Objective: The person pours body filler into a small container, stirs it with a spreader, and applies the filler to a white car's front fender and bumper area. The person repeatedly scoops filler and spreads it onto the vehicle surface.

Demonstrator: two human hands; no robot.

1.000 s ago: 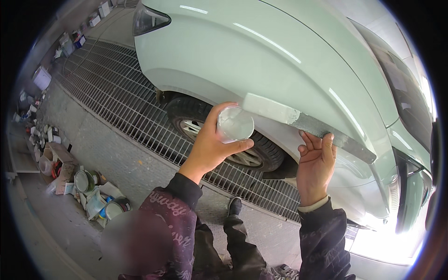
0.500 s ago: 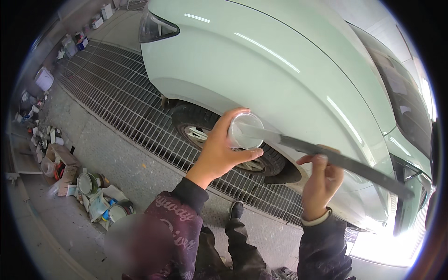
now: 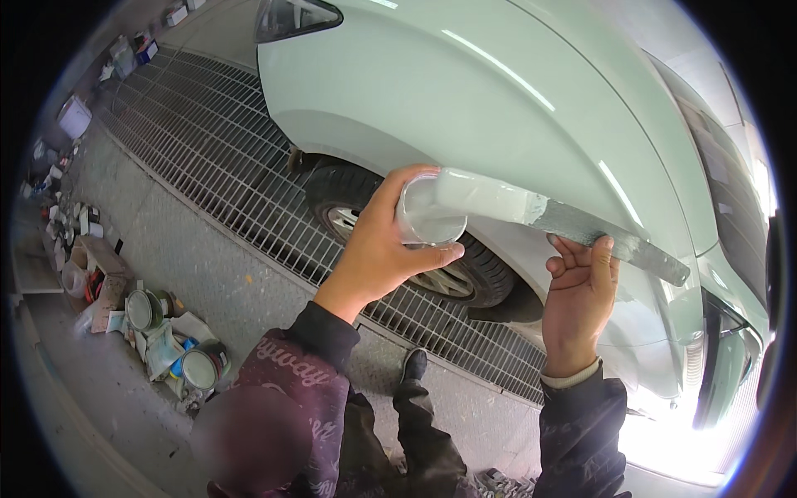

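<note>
My left hand (image 3: 378,236) is wrapped around a clear cup (image 3: 419,228) with whitish liquid in it, its mouth tilted toward me. Between the fingers of my right hand (image 3: 584,290) is a long, flat stirring stick (image 3: 610,241), dark grey along its outer part and coated in wet white at the other end. That coated end rests at the cup's rim, partly over the mouth, with its broad face showing. Just beyond both hands stands a pale green car (image 3: 465,91), its wheel (image 3: 486,278) partly hidden behind my left hand and the cup.
Under the car's side runs a metal floor grating (image 3: 199,137), bordered by grey floor. At the left lie open paint cans (image 3: 203,368), a cardboard box (image 3: 104,278) and a white bucket (image 3: 75,117). My shoe (image 3: 413,365) is by the grating's edge.
The stick has come partly up out of the cup and turned, so its wide white-coated face now shows. My right hand has rolled palm-up beneath it. The left hand still holds the cup.
</note>
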